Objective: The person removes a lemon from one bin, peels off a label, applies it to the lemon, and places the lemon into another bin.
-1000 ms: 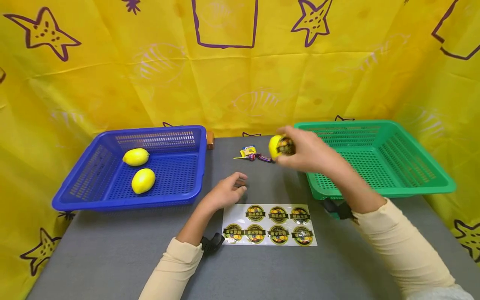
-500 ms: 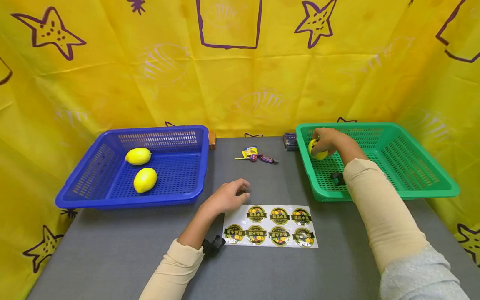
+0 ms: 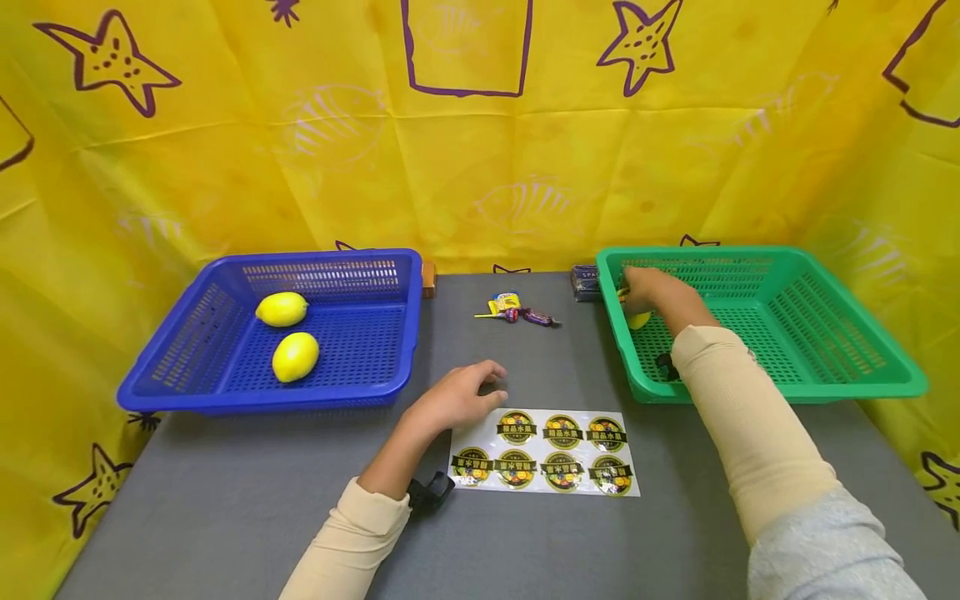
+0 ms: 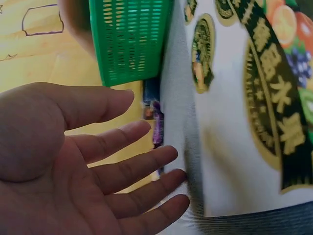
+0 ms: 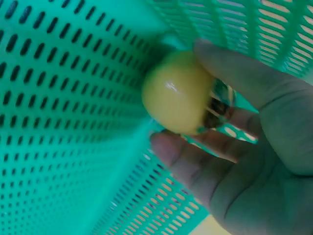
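Occupying the green basket's (image 3: 825,389) left end: lemon (image 5: 173,95), stickered; right hand's (image 5: 266,156) grip round it, I'd judge to check rolling. Left hand (image 3: 457,397): grip loose, holding nothing, near the sheet (image 3: 540,448), on desk (image 3: 570,537). Blue basket (image 3: 270,403): two lemons (image 3: 296,357), probably walled against rolling.

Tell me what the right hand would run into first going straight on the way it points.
Most likely the inside of the green plastic basket, with the lemon in the right hand touching first. Depth is unclear, so which inner surface comes first is hard to judge.
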`<state>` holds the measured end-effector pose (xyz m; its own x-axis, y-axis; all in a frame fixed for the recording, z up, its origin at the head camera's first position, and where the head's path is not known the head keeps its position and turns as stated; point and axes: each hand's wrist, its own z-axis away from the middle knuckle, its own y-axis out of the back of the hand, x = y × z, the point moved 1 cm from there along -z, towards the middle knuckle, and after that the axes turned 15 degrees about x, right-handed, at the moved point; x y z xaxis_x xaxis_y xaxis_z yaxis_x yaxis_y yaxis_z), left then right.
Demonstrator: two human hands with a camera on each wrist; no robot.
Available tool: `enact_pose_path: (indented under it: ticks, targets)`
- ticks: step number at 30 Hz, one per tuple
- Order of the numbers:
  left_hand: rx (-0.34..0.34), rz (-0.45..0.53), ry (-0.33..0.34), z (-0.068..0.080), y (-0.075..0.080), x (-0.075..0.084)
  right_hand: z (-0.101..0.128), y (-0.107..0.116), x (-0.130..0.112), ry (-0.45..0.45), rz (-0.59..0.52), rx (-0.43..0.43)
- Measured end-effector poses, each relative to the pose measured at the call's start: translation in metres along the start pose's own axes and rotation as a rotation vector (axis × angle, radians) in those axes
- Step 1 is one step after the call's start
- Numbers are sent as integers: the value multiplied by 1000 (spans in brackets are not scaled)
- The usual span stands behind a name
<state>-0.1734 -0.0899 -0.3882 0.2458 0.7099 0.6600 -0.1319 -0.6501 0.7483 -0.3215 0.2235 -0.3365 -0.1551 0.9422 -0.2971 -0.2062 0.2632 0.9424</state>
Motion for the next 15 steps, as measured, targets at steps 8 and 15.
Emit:
enact_pose_path:
  ticks: [8,15]
  targets:
    - [54,221,-135,21,52,16,38,40,-10,51,-18,-27]
    - [372,92,-69,45,130,-14,104,28,-35,232,13,87]
